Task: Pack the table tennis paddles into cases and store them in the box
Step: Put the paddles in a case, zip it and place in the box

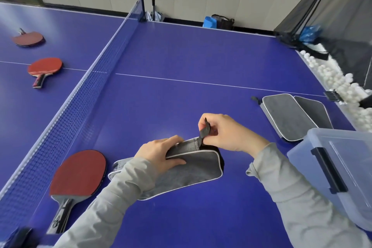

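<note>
Evidently, your left hand (161, 153) gripped the grey fabric case (193, 171), right hand (227, 133) pinching its black tab (204, 129). Left of it, a red rubber paddle (78, 173) lay unpacked.

Grey case (193, 169) with pale piping, lying flat at centre, far end gaping, black pull strap (204, 130) raised. Red paddle (78, 173) just left, handle nearest. Second paddle (45, 66) and third paddle (28, 38) far left. Spare case (285, 116) overlapping another spare (316, 112) at right, near clear box (342, 153) with dark latch.
</note>
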Demonstrator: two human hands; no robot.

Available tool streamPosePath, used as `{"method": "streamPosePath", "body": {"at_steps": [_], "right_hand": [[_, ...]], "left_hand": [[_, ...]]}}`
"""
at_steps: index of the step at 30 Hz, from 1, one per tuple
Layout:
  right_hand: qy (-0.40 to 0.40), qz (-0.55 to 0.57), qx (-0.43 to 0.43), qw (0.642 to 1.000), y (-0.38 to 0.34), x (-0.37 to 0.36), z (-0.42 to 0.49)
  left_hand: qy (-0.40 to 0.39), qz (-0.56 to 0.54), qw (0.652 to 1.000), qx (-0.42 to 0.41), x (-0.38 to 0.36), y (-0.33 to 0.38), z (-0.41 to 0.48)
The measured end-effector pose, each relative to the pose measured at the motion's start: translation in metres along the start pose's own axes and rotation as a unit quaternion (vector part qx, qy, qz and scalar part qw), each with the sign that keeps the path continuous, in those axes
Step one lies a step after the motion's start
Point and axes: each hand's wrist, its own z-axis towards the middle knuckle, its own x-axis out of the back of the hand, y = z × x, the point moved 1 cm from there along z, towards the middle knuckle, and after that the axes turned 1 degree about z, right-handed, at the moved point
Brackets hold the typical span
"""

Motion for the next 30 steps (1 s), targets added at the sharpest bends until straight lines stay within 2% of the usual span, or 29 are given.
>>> {"method": "streamPosePath", "body": {"at_steps": [3,6,9,12,15,18,21,27,30], "right_hand": [[0.051,0.021,0.014,0.998,0.002,-0.004,-0.006],[0.126,0.052,0.019,0.991,0.011,-0.006,-0.011],[0.176,0.1,0.005,0.979,0.026,-0.006,-0.014],[0.192,0.112,-0.035,0.974,0.046,-0.007,-0.016],[0.2,0.149,-0.062,0.966,0.063,-0.009,-0.021],[0.189,0.175,-0.054,0.965,0.07,-0.013,-0.023],[0.21,0.165,-0.03,0.963,0.069,-0.018,-0.022],[0.232,0.089,0.015,0.969,0.069,-0.031,-0.025],[0.258,0.019,0.063,0.964,0.073,-0.048,-0.033]], "left_hand": [[0.02,-0.012,1.0,0.0,-0.001,-0.002,-0.004],[0.073,-0.059,0.995,0.026,-0.001,-0.007,-0.013],[0.125,-0.147,0.978,0.084,-0.001,-0.015,-0.021],[0.181,-0.198,0.957,0.106,0.005,-0.018,-0.028],[0.245,-0.272,0.923,0.115,0.018,-0.023,-0.034],[0.234,-0.338,0.903,0.126,0.029,-0.027,-0.037],[0.225,-0.419,0.865,0.159,0.033,-0.026,-0.036],[0.246,-0.491,0.794,0.26,0.03,-0.023,-0.027],[0.294,-0.488,0.757,0.32,0.029,-0.028,-0.02]]}}
